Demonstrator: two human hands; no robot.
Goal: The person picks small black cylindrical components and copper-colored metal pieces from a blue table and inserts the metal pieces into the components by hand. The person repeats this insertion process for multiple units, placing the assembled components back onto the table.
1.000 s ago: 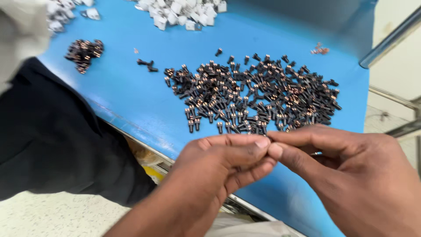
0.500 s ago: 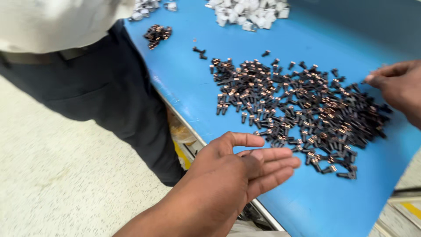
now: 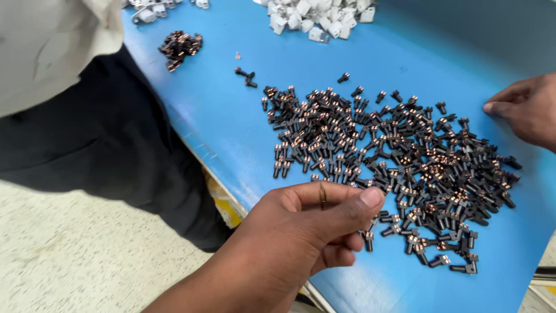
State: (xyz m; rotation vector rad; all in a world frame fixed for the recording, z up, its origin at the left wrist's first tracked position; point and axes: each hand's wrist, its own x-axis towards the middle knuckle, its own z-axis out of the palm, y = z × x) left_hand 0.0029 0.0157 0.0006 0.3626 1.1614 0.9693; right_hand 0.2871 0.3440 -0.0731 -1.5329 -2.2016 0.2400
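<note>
My left hand [image 3: 295,232] has curled from flat into a loose pinch, what it grips hidden, at the tabletop's [image 3: 231,122] near edge beside the black copper-tipped parts [image 3: 382,156], while my right hand [image 3: 524,110], fingers loose and empty, rests at the heap's far side.

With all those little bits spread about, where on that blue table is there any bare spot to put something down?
The blue table is bare between the small dark heap and the big spread of black-and-copper parts, and also between that spread and the white pieces. The far right corner looks free too. It is crowded between the left hand and the right hand.
</note>
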